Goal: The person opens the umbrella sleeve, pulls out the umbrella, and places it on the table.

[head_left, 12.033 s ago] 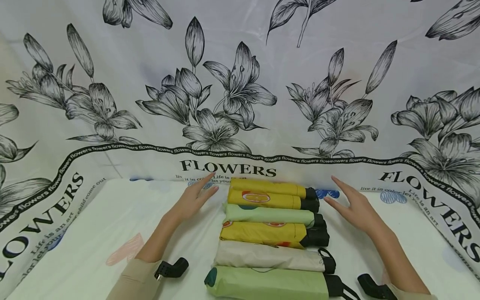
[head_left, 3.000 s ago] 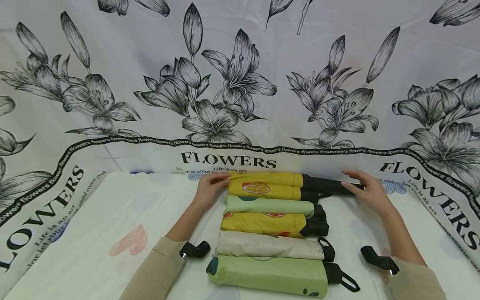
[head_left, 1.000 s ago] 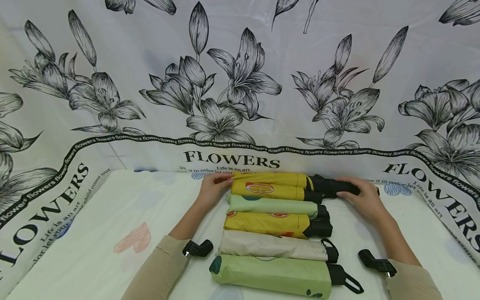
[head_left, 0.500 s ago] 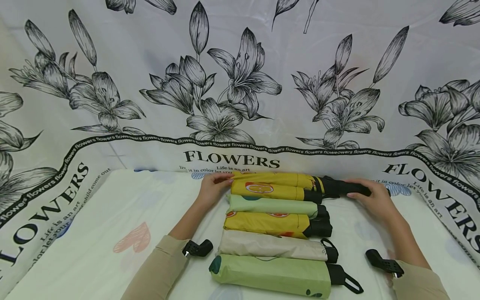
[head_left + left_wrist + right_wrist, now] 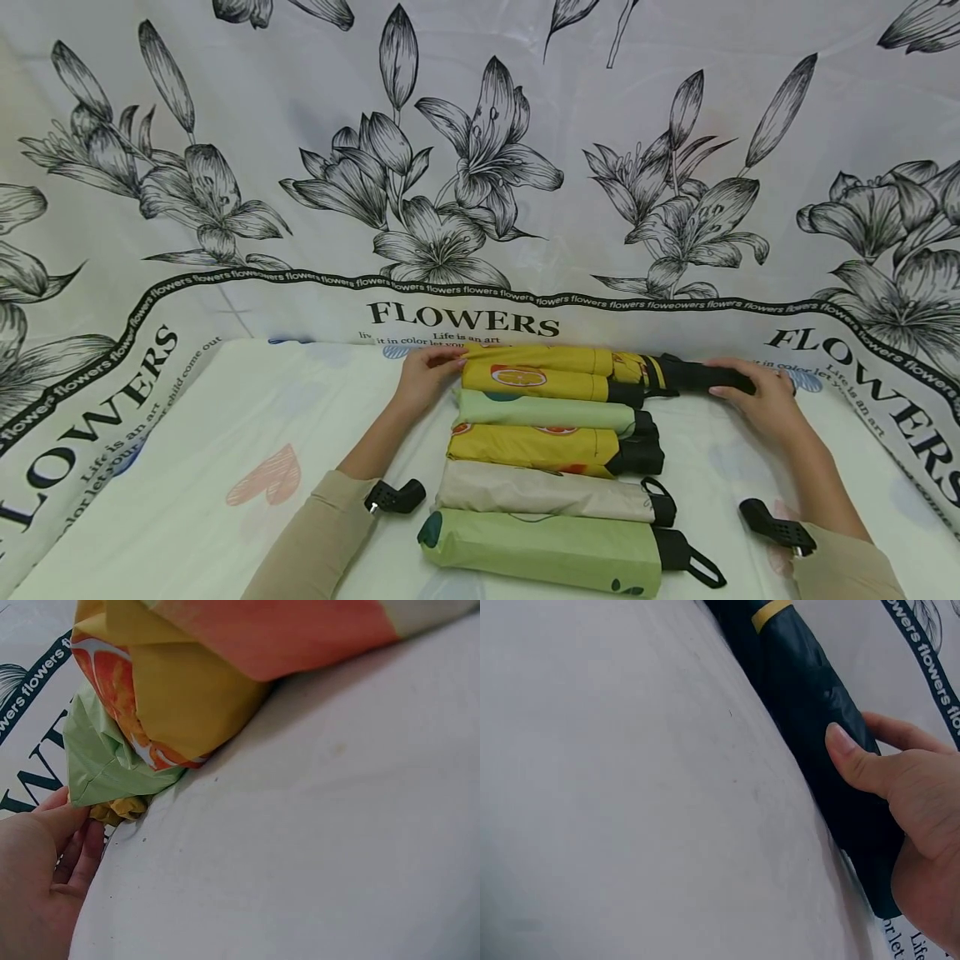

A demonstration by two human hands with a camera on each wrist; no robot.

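Several folded umbrellas lie side by side on the white sheet (image 5: 187, 467). At the far end of the row, the yellow sleeve (image 5: 540, 358) is held at its left tip by my left hand (image 5: 427, 379). My right hand (image 5: 757, 400) grips the black umbrella body (image 5: 697, 377), which sticks out of the sleeve to the right. In the right wrist view the thumb of my right hand (image 5: 907, 802) presses on the black folded fabric (image 5: 810, 697), which has a yellow band. In the left wrist view the fingers of my left hand (image 5: 37, 877) pinch the yellow sleeve end (image 5: 120, 810).
Nearer me lie a second yellow umbrella (image 5: 540, 383), a pale green one (image 5: 540, 411), another yellow (image 5: 525, 446), a beige one (image 5: 540, 493) and a green one (image 5: 540, 550). A floral backdrop (image 5: 465, 167) rises right behind the row. Bare sheet lies left and right.
My right hand has moved to the right, drawing the black umbrella body further out of the yellow sleeve. The left hand has stayed on the sleeve's left end.
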